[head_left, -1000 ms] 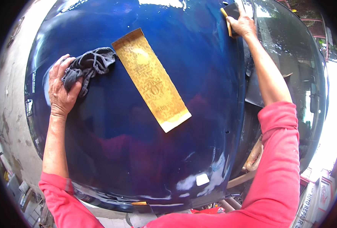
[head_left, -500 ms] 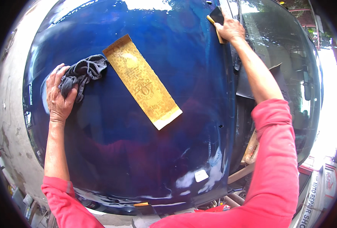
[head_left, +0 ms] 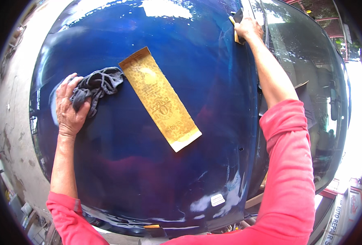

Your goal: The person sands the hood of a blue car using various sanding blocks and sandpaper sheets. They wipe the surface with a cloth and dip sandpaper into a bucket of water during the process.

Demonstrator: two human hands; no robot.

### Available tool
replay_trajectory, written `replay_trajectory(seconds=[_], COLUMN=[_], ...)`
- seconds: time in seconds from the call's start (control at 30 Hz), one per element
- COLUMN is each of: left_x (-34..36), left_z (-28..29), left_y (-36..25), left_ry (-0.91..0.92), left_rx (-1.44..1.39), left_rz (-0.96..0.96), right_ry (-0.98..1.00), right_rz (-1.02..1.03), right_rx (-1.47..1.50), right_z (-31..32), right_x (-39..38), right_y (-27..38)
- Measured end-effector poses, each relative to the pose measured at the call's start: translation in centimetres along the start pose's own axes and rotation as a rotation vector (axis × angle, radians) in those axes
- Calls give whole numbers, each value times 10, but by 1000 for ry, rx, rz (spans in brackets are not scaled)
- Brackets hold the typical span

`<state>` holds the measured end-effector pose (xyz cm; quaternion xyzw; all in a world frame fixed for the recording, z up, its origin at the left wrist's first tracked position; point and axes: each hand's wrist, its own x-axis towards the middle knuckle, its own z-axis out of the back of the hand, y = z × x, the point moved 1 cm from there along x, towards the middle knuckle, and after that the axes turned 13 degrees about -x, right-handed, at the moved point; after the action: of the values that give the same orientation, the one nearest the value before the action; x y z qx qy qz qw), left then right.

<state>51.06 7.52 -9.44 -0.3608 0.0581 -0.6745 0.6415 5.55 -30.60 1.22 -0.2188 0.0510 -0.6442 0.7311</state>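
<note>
- Left hand holds one end of a crumpled dark grey cloth on the glossy blue car hood, thumb and fingers curled around it.
- Right hand grips a flat black pad with a yellow edge, near the glass windshield.
- Long rectangular golden-yellow printed paper strip lies slantwise on the hood, upper end just beside the cloth.

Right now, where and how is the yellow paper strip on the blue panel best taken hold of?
Probably by its near, pale short end, pinched from the person's side. The yellow paper strip slants across the blue panel, this end closest and seemingly bent up slightly; the dark cloth sits by the far end.
</note>
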Motion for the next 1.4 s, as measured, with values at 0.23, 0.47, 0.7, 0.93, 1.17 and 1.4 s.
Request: replay_trajectory(seconds=[0.23,0.47,0.7,0.93,1.17,1.4], left_x=[2,3,3,3,2,0], left_z=[0,2,0,0,-1,-2], left_y=[-3,-5,-3,-5,-5,-1], left_ry=[27,14,23,7,-12,-18], left_rx=[-16,-26,-1,9,21,-5], left_rz=[29,38,55,34,35,66], right_ry=[11,52,-25,-11,-101,-107], right_rz=[80,-52,-65,55,278,351], right_rx=[536,280,549,367,668,613], right_z=[6,-42,-36,-61,17,-23], right_x=[-88,8,-28,-12,-43,-47], right_y=[-29,-37,-22,-28,124,97])
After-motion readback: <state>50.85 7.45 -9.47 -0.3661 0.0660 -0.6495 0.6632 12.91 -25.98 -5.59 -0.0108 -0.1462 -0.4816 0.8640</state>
